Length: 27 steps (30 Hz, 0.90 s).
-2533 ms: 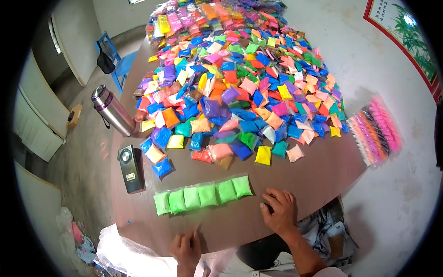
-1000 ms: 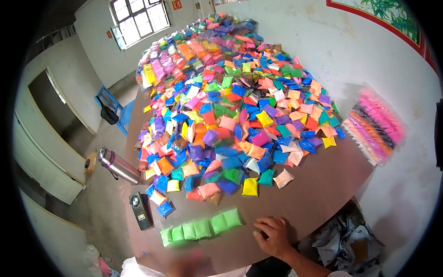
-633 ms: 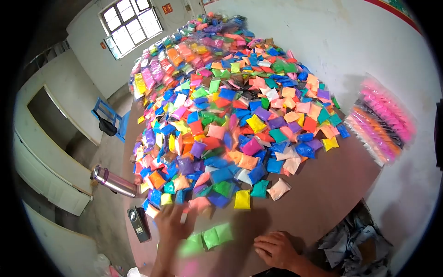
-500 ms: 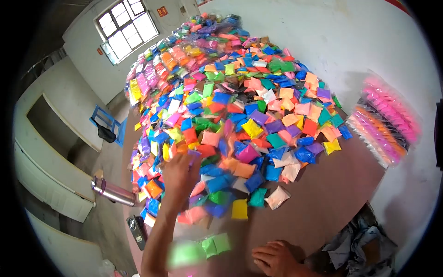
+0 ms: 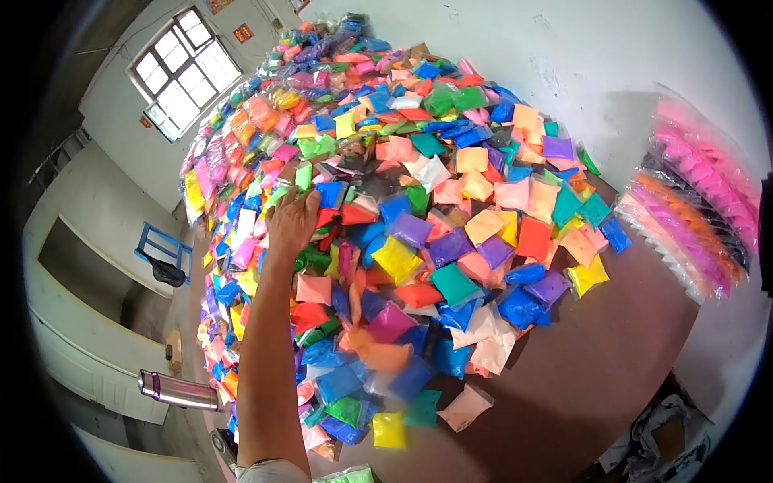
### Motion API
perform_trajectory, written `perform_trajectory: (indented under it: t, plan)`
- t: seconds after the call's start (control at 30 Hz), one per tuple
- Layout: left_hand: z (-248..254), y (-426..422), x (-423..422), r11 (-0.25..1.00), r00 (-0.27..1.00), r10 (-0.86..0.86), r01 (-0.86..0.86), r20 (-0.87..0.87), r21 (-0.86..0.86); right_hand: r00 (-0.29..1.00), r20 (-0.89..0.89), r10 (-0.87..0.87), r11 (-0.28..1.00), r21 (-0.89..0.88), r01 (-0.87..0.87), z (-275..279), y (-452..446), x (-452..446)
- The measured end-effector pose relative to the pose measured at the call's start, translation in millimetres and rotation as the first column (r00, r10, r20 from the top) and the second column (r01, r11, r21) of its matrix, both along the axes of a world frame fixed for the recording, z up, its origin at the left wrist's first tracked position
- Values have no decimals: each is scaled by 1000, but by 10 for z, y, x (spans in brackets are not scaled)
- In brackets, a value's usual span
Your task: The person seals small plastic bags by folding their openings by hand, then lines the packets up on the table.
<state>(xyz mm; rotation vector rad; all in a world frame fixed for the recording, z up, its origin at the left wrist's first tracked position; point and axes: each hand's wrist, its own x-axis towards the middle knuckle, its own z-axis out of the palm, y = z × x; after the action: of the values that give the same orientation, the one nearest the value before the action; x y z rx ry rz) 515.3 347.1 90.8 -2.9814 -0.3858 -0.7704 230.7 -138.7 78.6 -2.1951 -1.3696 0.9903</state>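
My left hand (image 5: pixel 292 219) reaches from the bottom of the view far into a large heap of small coloured packets (image 5: pixel 451 245). Palm down, its fingers and thumb are apart over the packets, with nothing visibly held. Close beside the thumb lies a blue packet (image 5: pixel 331 194), and a light green packet (image 5: pixel 303 176) sits just beyond the fingers. Some green packets (image 5: pixel 348 475) show at the bottom edge, partly cut off. My right hand is out of view.
Long clear bags of pink, orange and purple packets (image 5: pixel 696 197) lie at the right by the wall. A steel flask (image 5: pixel 179 390) is at the left table edge. A blue chair (image 5: pixel 163 251) stands beyond. Crumpled sheets (image 5: pixel 656 439) lie at lower right.
My left hand has moved forward, deeper into the heap. My right hand, on the table near the front before, has left the view. The camera view has shifted forward.
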Motion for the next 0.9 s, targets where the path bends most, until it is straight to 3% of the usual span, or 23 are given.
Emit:
perform_trajectory:
  t: [0.1,0.13,0.17,0.23,0.3,0.4,0.43,0.5,0.57,0.63,0.7,0.73,0.8,0.9]
  plan:
    - [125,-118,-128,995,994,-72,78,79,-69,997,-2,-71,984,161,70,-172,-65,-25]
    - [120,-125,-169,981,952,-150,177,268,-79,995,1,-97,971,220,94,-230,-91,-50]
    - [209,-222,-289,982,951,-149,175,273,-74,992,0,-125,952,282,120,-292,-115,-86]
    - [449,-449,-601,966,948,-22,102,318,-237,983,-2,-182,894,416,166,-427,-147,-170]
    - [740,-895,-1051,851,926,37,168,376,-498,969,-35,-244,795,566,220,-585,-164,-305]
    - [940,-1449,-1855,657,924,5,286,383,-697,949,-115,-293,641,713,285,-787,-134,-543]
    - [1000,-1732,-2154,591,925,3,305,380,-747,947,-118,-299,627,724,288,-840,-125,-585]
    - [997,-2201,-2744,311,902,32,401,431,-862,960,-64,-274,717,652,248,-769,-173,-577]
    - [664,-2513,-3265,84,884,2,465,467,-881,882,-285,-376,529,716,457,-631,-152,-633]
    - [486,-2948,-3763,69,932,46,357,361,-931,619,-735,-278,517,428,741,-401,-234,-684]
    - [372,-3310,-4114,-15,949,20,314,313,-949,529,-817,-229,404,415,816,-312,-234,-773]
    - [284,-3462,-4288,-57,950,44,312,310,-948,505,-828,-244,416,382,826,-262,-245,-866]
    - [76,-3681,-4538,-112,950,72,310,303,-944,392,-918,-56,292,361,886,-185,-261,-966]
    - [-124,-3901,-4881,-198,959,102,281,266,-939,385,-911,-148,316,326,891,-171,-351,-1233]
